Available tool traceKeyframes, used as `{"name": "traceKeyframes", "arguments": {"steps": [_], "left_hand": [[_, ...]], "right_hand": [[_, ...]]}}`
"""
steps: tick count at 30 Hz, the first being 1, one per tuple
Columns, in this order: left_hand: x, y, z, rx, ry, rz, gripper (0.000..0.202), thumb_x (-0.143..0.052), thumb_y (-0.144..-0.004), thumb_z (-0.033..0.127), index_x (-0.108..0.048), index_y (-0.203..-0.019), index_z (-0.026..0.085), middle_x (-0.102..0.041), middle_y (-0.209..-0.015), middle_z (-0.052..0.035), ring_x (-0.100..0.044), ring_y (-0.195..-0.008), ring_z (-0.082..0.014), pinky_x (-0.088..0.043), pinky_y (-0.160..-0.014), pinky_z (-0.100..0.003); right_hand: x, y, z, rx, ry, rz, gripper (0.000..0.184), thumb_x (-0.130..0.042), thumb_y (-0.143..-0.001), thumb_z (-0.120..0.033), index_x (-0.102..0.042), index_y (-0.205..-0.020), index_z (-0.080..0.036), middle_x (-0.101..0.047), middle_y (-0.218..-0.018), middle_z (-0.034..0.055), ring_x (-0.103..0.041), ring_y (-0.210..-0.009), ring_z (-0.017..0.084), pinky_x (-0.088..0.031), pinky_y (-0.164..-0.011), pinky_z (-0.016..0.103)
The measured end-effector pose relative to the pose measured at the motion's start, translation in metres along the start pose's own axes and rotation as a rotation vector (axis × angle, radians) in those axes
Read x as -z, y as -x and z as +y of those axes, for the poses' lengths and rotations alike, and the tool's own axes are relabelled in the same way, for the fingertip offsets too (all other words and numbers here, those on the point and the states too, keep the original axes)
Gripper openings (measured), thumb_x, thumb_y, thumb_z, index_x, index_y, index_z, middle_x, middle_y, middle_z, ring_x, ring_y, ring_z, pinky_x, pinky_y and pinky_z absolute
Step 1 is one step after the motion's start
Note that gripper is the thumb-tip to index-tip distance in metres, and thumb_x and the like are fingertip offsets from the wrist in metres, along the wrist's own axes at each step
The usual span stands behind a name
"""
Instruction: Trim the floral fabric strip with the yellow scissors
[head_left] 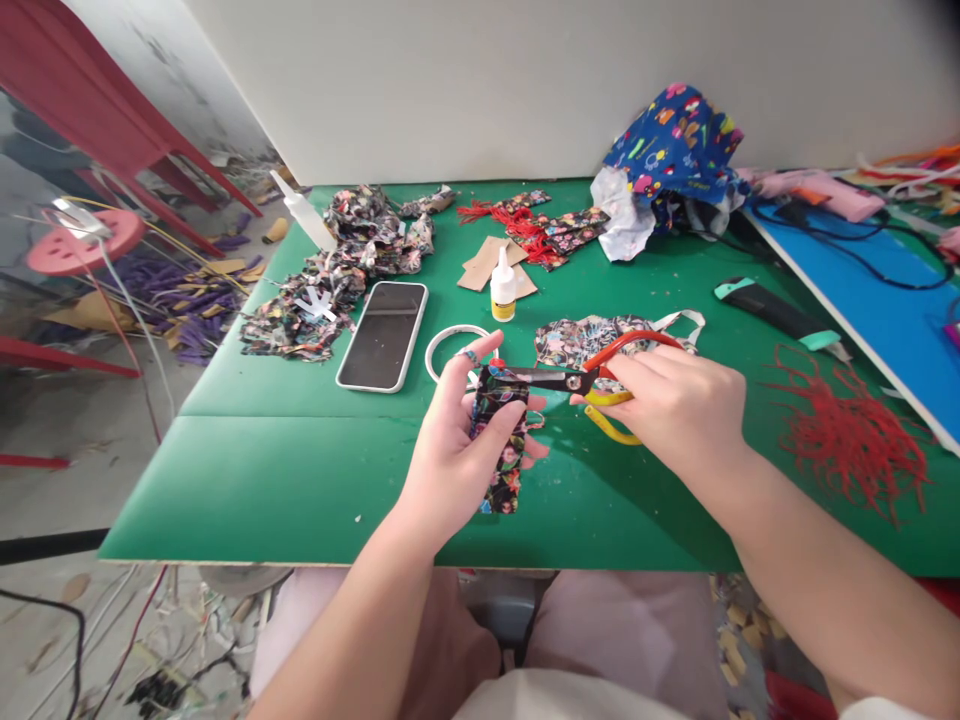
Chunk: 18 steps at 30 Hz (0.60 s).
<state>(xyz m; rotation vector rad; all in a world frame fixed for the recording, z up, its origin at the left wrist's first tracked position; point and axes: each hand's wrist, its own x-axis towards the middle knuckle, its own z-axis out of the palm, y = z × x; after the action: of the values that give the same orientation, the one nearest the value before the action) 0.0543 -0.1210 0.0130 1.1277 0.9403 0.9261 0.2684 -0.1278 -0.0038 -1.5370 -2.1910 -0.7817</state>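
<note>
Scissors [576, 382] in right hand [686, 390] meet floral fabric [496, 400]

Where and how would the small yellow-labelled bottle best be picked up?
Probably by the body of the bottle, pinched across its label below the narrow nozzle, coming in from the person's right. It stands upright with the nozzle pointing up; cardboard pieces lie behind it, while green tabletop shows to its right.
</note>
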Motion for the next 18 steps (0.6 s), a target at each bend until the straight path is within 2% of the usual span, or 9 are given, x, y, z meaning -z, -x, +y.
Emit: {"name": "traceKeyframes", "arguments": {"steps": [11, 18], "left_hand": [[-0.001, 0.001, 0.005, 0.048, -0.052, 0.006, 0.058, -0.057, -0.085, 0.025, -0.028, -0.135, 0.033, -0.068, -0.090, -0.0020, -0.068, -0.057, -0.0158, -0.056, -0.051, -0.026], [-0.003, 0.000, 0.013, 0.139, -0.072, 0.003, 0.068, -0.059, -0.083, 0.025, -0.021, -0.139, 0.031, -0.068, -0.092, -0.0032, -0.067, -0.058, -0.0169, -0.056, -0.053, -0.028]], "right_hand": [[0.000, 0.000, 0.000, 0.000, 0.033, -0.021, 0.016, -0.068, -0.068, -0.024, -0.052, -0.065, -0.021, -0.048, -0.054, -0.0032, -0.049, -0.060, 0.015, -0.025, -0.051, 0.026], [0.002, -0.001, -0.001, 0.001, 0.012, -0.029, 0.016, -0.065, -0.073, -0.027, -0.055, -0.064, -0.019, -0.051, -0.051, -0.0040, -0.050, -0.052, 0.012, -0.026, -0.050, 0.025]]}}
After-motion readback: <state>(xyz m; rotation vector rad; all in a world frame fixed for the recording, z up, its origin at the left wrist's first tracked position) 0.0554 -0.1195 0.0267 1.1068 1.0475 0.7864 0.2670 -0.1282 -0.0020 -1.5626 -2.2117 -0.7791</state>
